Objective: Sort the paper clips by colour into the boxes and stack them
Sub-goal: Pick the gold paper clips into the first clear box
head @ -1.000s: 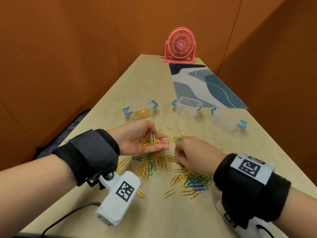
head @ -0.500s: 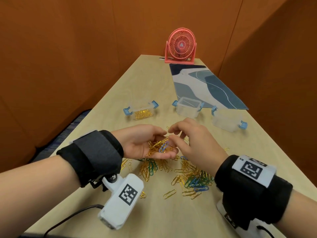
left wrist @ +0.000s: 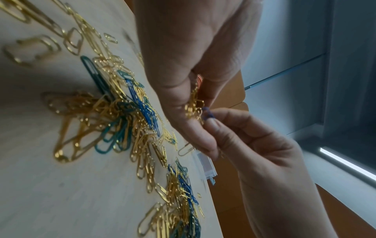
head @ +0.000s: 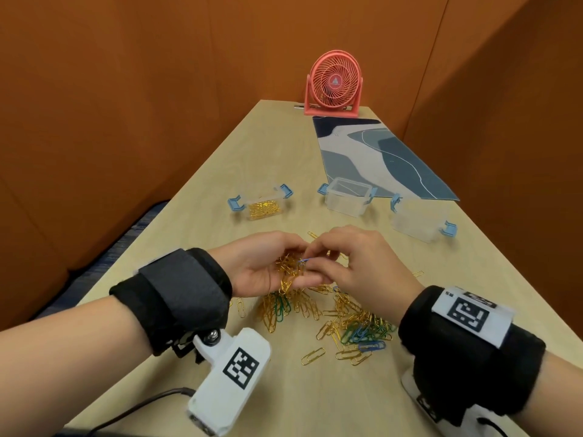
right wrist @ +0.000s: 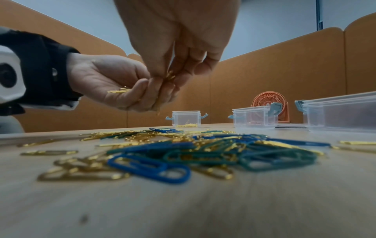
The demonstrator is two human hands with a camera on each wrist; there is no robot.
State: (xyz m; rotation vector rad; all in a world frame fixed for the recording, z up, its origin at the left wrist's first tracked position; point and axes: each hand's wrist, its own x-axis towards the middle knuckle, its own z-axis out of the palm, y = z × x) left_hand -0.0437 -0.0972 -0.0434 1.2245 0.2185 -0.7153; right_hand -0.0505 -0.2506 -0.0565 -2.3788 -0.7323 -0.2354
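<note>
My left hand (head: pixel 268 266) is cupped palm-up above the table and holds a bunch of gold paper clips (head: pixel 288 268). My right hand (head: pixel 347 263) reaches into that palm and pinches a blue clip (left wrist: pixel 208 113) between thumb and fingertip. Below both hands lies a mixed pile of gold, green and blue clips (head: pixel 347 320), also close up in the right wrist view (right wrist: pixel 183 149). Three clear boxes with blue latches stand beyond: the left box (head: pixel 263 205) holds gold clips, the middle box (head: pixel 347 197) and right box (head: pixel 419 222) show no clips from the head view.
A pink desk fan (head: pixel 332 83) stands at the far end of the table. A blue-and-white patterned mat (head: pixel 378 159) lies along the right side. Orange partition walls close in on both sides. A cable runs from my left wrist camera (head: pixel 230 386).
My right hand rose from the pile on the table to my left palm and took hold of a blue clip there. My left hand stayed cupped with the gold clips.
</note>
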